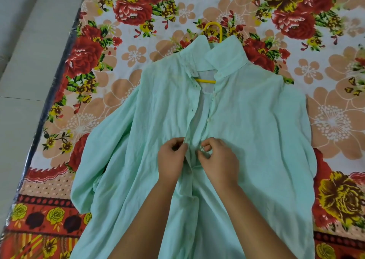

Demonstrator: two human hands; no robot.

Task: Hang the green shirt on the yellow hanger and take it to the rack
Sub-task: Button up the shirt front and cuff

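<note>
Green shirt (246,130) lies face up and spread flat on a bed (138,31), with the yellow hanger (220,34) already inside it. The hook pokes out above the collar (227,57), and a short length of yellow bar shows in the open neck. Below the hanger, about halfway down the front opening, both hands work at the placket. The left hand (170,162) pinches the buttonhole edge between thumb and curled fingers. The right hand (219,164) pinches the facing edge, seemingly at a button, though the fingers hide it. Between the hands and the hanger the front gapes open, and one small button (208,119) shows unfastened.

The cloth looks thin, light and limp, creased all over. It should offer no stiffness and will likely slide off the hanger's shoulders if tugged from one side. I judge the hook the place to lift it, with the other hand steadying the cloth just under the hanger. Pulling at a sleeve or the hem would drag it askew.

The bed wears a loud floral sheet of red and yellow roses on cream, soft beneath the shirt. Left of the hanger, beyond the bed's dark edge, is pale grey floor (23,61). No rack is in view.
</note>
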